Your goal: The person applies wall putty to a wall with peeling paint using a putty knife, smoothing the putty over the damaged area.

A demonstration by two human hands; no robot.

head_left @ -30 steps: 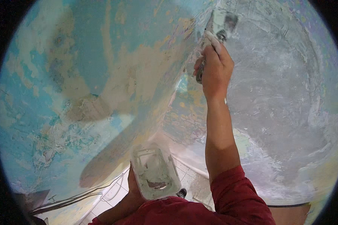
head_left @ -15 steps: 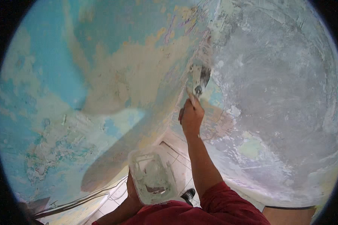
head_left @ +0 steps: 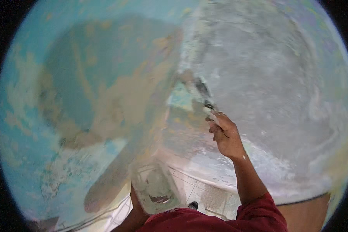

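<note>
Gripped in my right hand (head_left: 226, 133) is a putty knife (head_left: 201, 92), its metal blade blurred against the corner where the patchy blue wall (head_left: 23, 100) meets the grey plastered wall (head_left: 270, 77). My fingers are closed round its pale handle. Low in view, my left hand (head_left: 135, 201) holds a translucent plastic tub (head_left: 154, 181) with pale filler inside; most of that hand is hidden by the tub.
Below the walls show a tiled floor (head_left: 216, 205) and part of a dark shoe (head_left: 194, 205). Cables (head_left: 81, 224) run along the lower left. A brown panel (head_left: 305, 214) is at lower right. A shadow lies across the left wall.
My right hand with the putty knife has come down from high on the corner, lately shifting rightward and lower. The left hand and tub are slightly lower in view.
</note>
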